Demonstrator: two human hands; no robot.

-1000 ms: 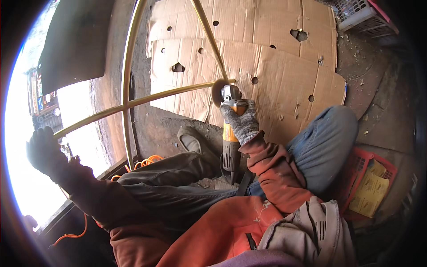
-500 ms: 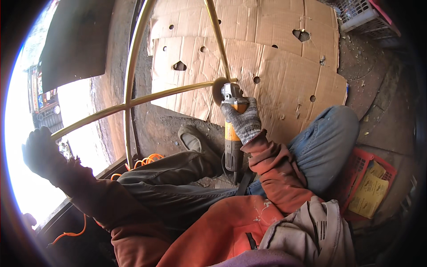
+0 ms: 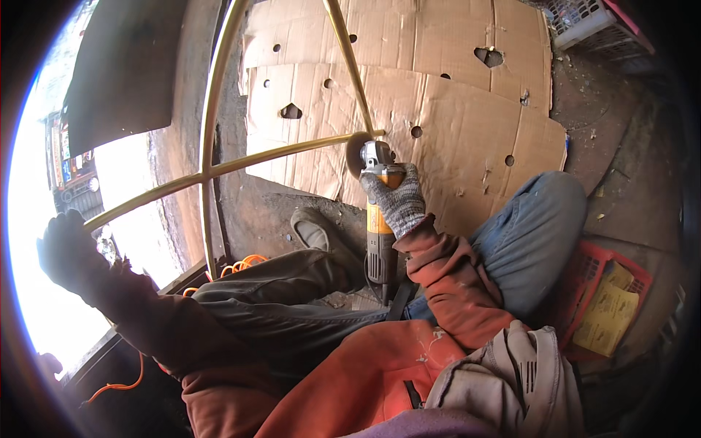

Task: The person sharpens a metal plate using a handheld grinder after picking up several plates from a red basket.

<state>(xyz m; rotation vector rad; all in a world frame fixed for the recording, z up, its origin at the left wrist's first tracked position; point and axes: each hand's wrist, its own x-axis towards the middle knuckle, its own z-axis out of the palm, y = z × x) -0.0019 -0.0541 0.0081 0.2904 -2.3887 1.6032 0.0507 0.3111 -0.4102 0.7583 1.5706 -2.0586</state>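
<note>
In a grey knit glove, my right hand [image 3: 399, 200] is wrapped round a yellow and black angle grinder [image 3: 381, 248]. The tool stands head up, and its dark round disc [image 3: 355, 154] meets a brass-coloured metal tube [image 3: 292, 148] near the tube's right end. Another such tube [image 3: 349, 62] comes down from the top to that same end. A third, longer tube [image 3: 209, 117] crosses the first on the left. My gloved left hand [image 3: 69, 247] is closed round the left end of the first tube, against bright backlight.
Flattened cardboard [image 3: 467, 109] with holes covers the floor ahead. An orange cord [image 3: 244, 264] lies coiled by my leg. At the right sits a red plastic basket [image 3: 584, 292] holding yellow paper packets [image 3: 606, 310]. A pale crate [image 3: 580, 22] stands at the far right.
The whole view has shifted slightly, so the cardboard, tubes and grinder appear a little further left. Both hands keep their grips, and the disc stays against the tube.
</note>
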